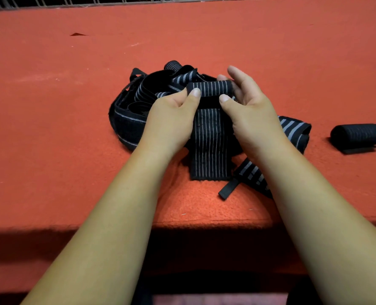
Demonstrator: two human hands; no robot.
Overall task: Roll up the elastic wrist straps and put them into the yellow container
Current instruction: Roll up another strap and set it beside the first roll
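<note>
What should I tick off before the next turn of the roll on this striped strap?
1. Both ends of the roll held: ok. The left grip and the right grip each pinch the striped strap at its rolled end.
2. Unrolled tail flat and straight: ok.
3. Tail free of the strap pile: cannot tell; it lies over other straps.
4. Roll edges even: cannot tell; the grips cover both ends.
5. Yellow container within reach: cannot tell; it is not in view.
6. Finished roll out of the way: ok. It lies apart on the red cloth, to the right.
</note>
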